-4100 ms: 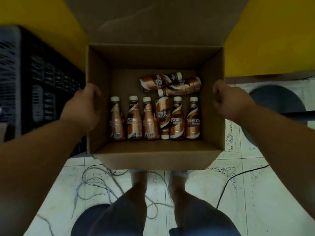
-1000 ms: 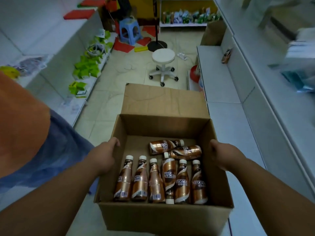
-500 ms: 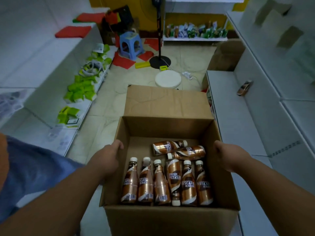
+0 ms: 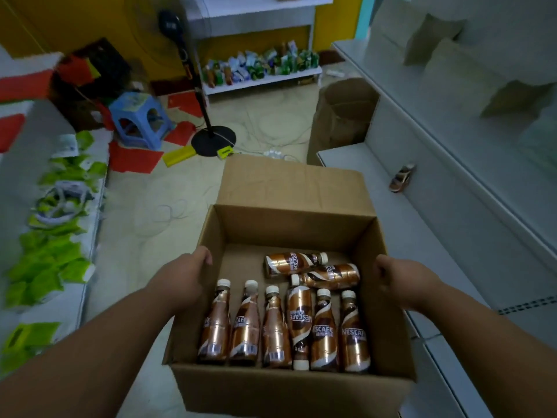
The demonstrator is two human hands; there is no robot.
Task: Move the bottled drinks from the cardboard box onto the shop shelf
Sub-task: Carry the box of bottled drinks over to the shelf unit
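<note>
Cardboard box point(image 4: 289, 396) gripped at side walls, shelf point(image 4: 422, 224) rightward

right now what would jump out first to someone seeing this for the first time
First, the open cardboard box at centre, gripped on its side walls by the left hand and right hand, with eight copper-brown bottles lying inside: six in a row, two crosswise behind them. Next, one matching bottle lying alone on the grey shelf to the right. Bright green packets line the left shelf.
</note>
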